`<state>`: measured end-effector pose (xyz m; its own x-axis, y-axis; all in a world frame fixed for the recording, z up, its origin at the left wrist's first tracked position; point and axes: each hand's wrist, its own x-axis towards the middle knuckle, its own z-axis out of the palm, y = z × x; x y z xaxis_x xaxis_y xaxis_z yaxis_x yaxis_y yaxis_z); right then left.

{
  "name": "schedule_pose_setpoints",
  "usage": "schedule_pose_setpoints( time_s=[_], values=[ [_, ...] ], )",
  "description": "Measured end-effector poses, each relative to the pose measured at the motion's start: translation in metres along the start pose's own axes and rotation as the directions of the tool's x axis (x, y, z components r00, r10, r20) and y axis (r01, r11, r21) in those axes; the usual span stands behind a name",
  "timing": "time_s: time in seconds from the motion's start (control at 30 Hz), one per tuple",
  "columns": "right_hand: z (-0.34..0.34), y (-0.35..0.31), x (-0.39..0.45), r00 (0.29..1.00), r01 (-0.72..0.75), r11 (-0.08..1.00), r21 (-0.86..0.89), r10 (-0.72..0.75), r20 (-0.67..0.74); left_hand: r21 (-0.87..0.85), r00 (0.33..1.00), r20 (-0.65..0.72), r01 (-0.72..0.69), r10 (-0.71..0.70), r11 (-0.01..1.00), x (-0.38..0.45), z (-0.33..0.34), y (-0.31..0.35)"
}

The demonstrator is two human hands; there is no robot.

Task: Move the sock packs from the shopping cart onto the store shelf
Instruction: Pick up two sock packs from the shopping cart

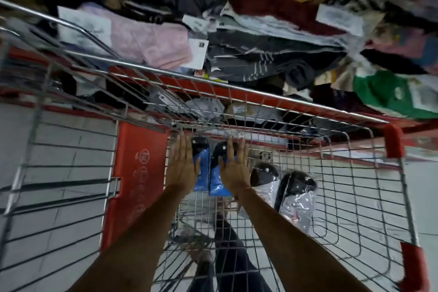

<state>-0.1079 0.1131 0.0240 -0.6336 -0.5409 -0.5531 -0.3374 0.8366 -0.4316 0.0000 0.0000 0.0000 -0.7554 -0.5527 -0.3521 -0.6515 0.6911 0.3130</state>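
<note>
Both my hands reach down into a wire shopping cart with red trim. My left hand is flat, fingers apart, over a blue-and-black sock pack. My right hand hovers, fingers spread, above a second blue sock pack. Whether either hand touches its pack I cannot tell; neither grips anything. To the right on the cart floor lie two more packs in clear plastic with black socks. The store shelf, red-edged, is just beyond the cart, piled with socks and textiles.
The shelf holds a messy heap: pink socks, dark grey striped socks, a green pack, white labels. A red folded child-seat flap stands left of my hands. My legs and grey tiled floor show through the cart mesh.
</note>
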Motion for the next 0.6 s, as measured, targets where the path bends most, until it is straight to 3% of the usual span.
schedule_pose_setpoints(
  time_s=[0.07,0.2,0.33,0.6],
  values=[
    [0.012,0.002,0.013,1.000,0.021,0.994,-0.103,-0.021,0.001,-0.096,0.998,-0.031,0.045,-0.048,0.994,0.012,0.015,-0.003],
    [0.039,0.026,0.014,0.998,0.069,0.972,-0.225,-0.068,0.014,-0.093,0.999,-0.028,0.038,-0.041,0.995,0.014,0.053,-0.010],
    [0.043,0.044,0.008,1.000,0.002,0.979,-0.205,-0.003,-0.008,-0.141,0.999,0.000,0.054,-0.054,0.989,-0.004,0.063,-0.006],
    [0.031,0.036,0.015,0.997,0.055,0.992,-0.110,-0.049,0.053,-0.399,0.984,-0.045,0.142,-0.175,0.906,0.011,0.054,-0.001]
  ],
)
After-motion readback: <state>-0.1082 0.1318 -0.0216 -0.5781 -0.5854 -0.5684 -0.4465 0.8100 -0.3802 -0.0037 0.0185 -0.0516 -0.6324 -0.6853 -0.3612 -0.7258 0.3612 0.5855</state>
